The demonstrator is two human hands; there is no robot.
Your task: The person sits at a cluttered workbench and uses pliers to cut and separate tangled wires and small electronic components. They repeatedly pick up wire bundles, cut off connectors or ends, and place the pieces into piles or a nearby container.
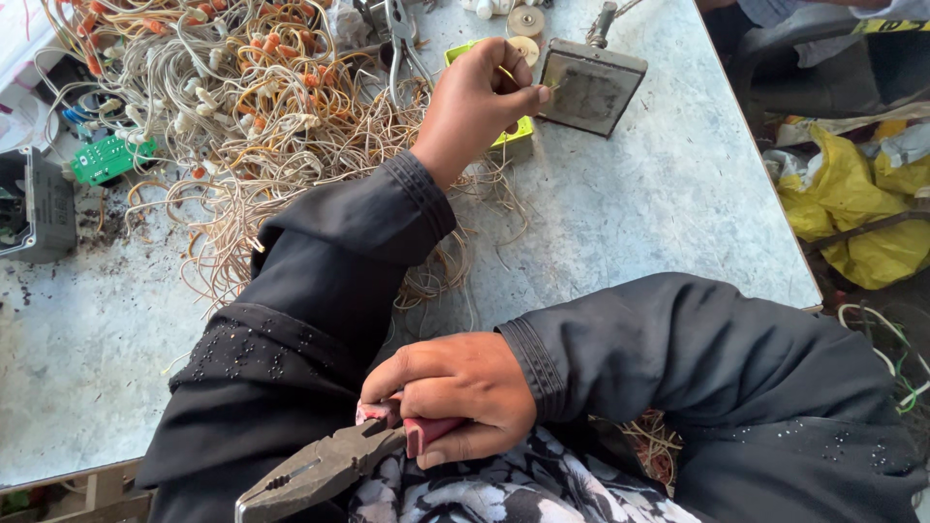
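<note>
My left hand [475, 102] reaches out over the grey table [659, 213] and pinches a thin, short piece of wire [506, 73] between thumb and fingers. It hovers just above a small yellow-green box [513, 138], next to a square grey metal part [591, 87]. My right hand [455, 392] rests in my lap near the table's front edge, closed around the red handles of grey combination pliers [320, 470]. The jaws of the pliers point down and to the left. Both arms wear black sleeves.
A big tangle of white and orange wires [242, 107] covers the table's far left. A green circuit board [107, 158] and a grey box [39, 208] lie at the left edge. Metal pliers [399, 39] lie at the top. Yellow bags [852, 203] lie beyond the right edge.
</note>
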